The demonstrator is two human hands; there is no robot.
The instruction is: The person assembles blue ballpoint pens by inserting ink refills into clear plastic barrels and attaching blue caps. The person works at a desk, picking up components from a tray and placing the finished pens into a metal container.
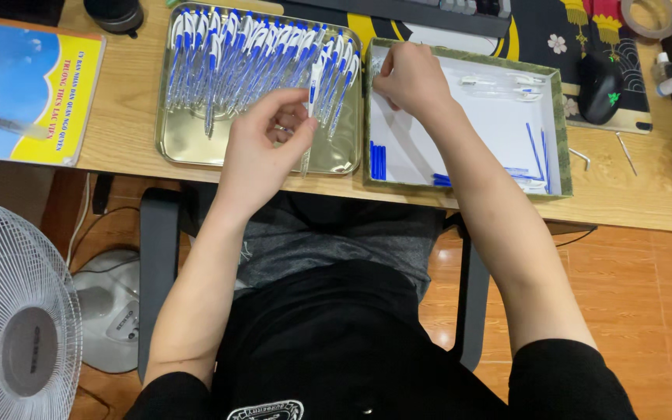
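I count 2 hands of mine at work: my left hand (262,144) pinching 1 blue-and-white pen (312,97), my right hand (410,78) reaching into the box. On the worktop (130,101) sit 2 containers: 1 metal tray (188,144) and 1 green-rimmed box (558,132). The tray carries a heap of blue-and-white pens (250,50), dozens, too tightly overlapped for me to number exactly. The box holds 1 small cluster of blue refills (378,161) at its left wall, several loose ones lower right, and a few clear barrels (499,82). Beyond it: 1 computer mouse (600,85), 1 tape roll (651,17). By my chair, 1 fan (17,319).
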